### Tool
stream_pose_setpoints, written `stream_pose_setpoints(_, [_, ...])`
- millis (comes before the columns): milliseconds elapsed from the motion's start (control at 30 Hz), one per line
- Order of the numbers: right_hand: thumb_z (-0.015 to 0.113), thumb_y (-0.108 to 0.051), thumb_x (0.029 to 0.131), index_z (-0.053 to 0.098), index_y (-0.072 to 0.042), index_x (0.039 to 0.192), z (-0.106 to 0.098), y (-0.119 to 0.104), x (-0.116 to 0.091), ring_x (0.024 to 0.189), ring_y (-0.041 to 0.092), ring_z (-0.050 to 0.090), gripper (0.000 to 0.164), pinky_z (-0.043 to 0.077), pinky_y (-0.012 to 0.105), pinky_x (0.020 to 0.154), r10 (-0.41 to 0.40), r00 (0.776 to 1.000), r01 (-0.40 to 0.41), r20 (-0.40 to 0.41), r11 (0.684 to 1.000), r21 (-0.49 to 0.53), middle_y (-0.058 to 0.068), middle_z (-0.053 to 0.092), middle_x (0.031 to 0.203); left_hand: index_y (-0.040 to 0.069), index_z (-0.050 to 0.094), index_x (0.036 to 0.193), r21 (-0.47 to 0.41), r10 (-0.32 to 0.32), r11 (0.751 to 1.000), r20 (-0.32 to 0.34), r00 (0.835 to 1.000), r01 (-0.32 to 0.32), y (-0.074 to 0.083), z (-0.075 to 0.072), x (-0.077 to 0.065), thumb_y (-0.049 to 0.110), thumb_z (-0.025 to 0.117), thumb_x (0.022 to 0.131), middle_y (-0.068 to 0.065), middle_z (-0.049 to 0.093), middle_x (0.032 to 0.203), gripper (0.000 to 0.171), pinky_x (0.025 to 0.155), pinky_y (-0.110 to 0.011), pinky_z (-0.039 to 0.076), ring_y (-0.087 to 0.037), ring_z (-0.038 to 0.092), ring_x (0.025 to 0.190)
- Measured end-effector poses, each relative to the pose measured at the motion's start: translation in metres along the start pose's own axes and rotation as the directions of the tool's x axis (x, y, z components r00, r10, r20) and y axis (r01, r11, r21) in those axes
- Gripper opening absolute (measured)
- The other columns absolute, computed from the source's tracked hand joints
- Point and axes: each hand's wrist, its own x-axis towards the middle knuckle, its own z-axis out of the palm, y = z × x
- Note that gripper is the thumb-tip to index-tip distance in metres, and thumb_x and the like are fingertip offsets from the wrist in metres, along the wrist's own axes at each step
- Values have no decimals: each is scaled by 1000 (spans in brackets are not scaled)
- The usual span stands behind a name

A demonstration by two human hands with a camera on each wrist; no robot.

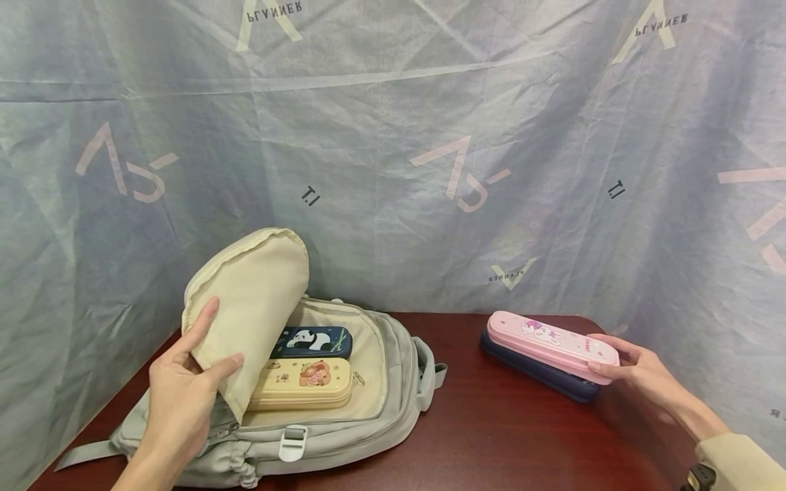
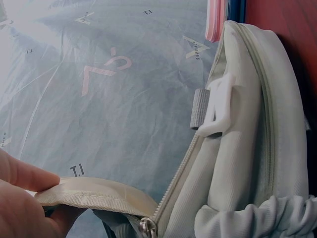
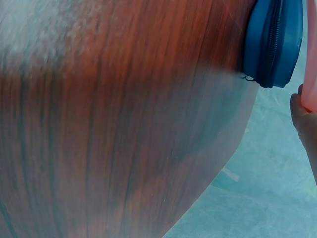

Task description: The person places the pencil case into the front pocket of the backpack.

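With thumb and fingers my left hand (image 1: 183, 389) pinches the edge of the cream-lined flap (image 1: 254, 300) of a pale grey-green backpack (image 1: 344, 447), holding it raised. Inside the backpack lie a dark blue pencil case (image 1: 331, 341) with a panda and a yellow pencil case (image 1: 334, 382) with a pink cartoon; the flap hides their left ends. At the right, my right hand (image 1: 645, 372) grips the near end of a pink pencil case (image 1: 552, 341) with a rabbit. Directly under it is a navy pencil case (image 1: 534, 372); in the right wrist view a gap shows between the two.
The backpack lies on its back on a dark red wooden table (image 1: 479, 429). A grey printed cloth (image 1: 381, 150) hangs behind and at both sides. A strap (image 1: 89, 453) trails off the backpack's left end, and a white buckle (image 1: 293, 443) sits on its front side.
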Motion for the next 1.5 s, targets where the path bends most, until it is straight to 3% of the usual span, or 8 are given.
stream_pose_setpoints(167, [68, 0, 99, 67, -28, 140, 2, -1, -1, 96, 7, 67, 49, 57, 21, 80, -11, 1000, 10, 27, 998, 56, -9, 73, 111, 21, 54, 156, 4, 3, 1000, 2, 1000, -3, 0, 0, 0, -31, 65, 82, 4, 31, 170, 91, 91, -10, 51, -17, 30, 152])
stream_pose_setpoints(367, [67, 1, 100, 67, -30, 140, 4, -6, 1, 97, 7, 66, 51, 56, 21, 79, -20, 999, 17, 38, 998, 68, -8, 71, 113, 22, 53, 156, 11, 3, 1000, -2, 1000, -3, 0, 0, 0, -31, 65, 82, 4, 28, 171, 92, 91, -9, 50, -15, 26, 153])
stream_pose_setpoints(733, [68, 1, 99, 63, -22, 146, 15, -16, 2, 103, 9, 65, 52, 56, 21, 83, -38, 996, 31, 80, 996, 83, -7, 70, 119, 22, 53, 156, 7, 0, 1000, -1, 1000, 0, 0, 1, 0, -31, 65, 82, 5, 31, 170, 91, 90, -10, 51, -16, 28, 152])
stream_pose_setpoints(1067, [65, 4, 100, 61, -13, 146, 32, -27, 6, 104, 10, 66, 50, 58, 24, 85, -62, 988, 40, 139, 987, 157, -3, 69, 121, 22, 53, 157, -4, -2, 1000, 8, 1000, 2, -1, 0, 1, -30, 65, 83, 4, 32, 170, 91, 92, -10, 50, -17, 31, 152])
stream_pose_setpoints(1500, [68, -2, 100, 54, -1, 148, 54, -47, 15, 101, 14, 67, 51, 58, 27, 85, -31, 988, 16, 152, 995, 102, 0, 70, 119, 21, 53, 157, -20, 0, 1000, 14, 1000, 0, 0, 0, 2, -31, 64, 82, 3, 31, 170, 91, 93, -12, 51, -17, 35, 149])
